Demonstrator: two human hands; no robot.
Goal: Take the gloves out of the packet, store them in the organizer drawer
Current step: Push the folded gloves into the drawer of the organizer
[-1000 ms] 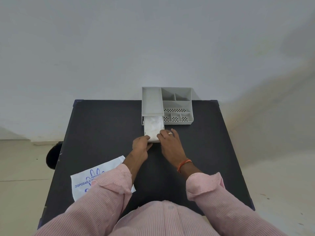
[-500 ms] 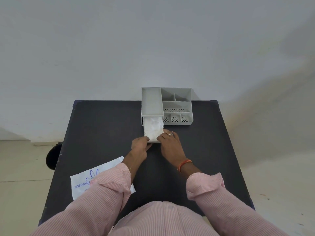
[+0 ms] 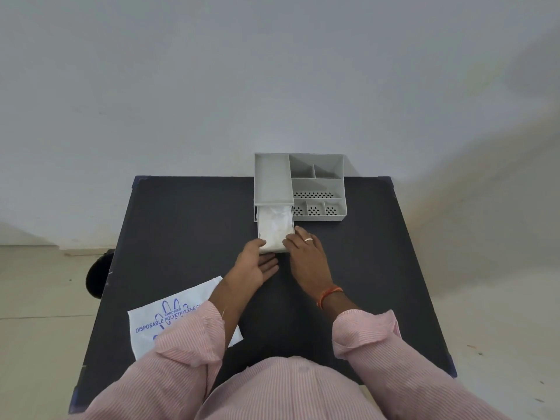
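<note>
Thin, soft, slippery gloves heaped in the pulled-out drawer of the organizer, likely springy, best pressed flat from above; left hand and right hand loosely spread at the drawer's front, pinching nothing; flat packet nearby.

The only writing to be read is on the white packet lying flat at the near left of the black table. In blue capitals it says "DISPOSABLE POLYETHYLENE", with the line running on under a pink striped sleeve that hides the rest. A smaller "EMBOSSED" sits above it, set within a blue outline drawing of glove fingers.
</note>
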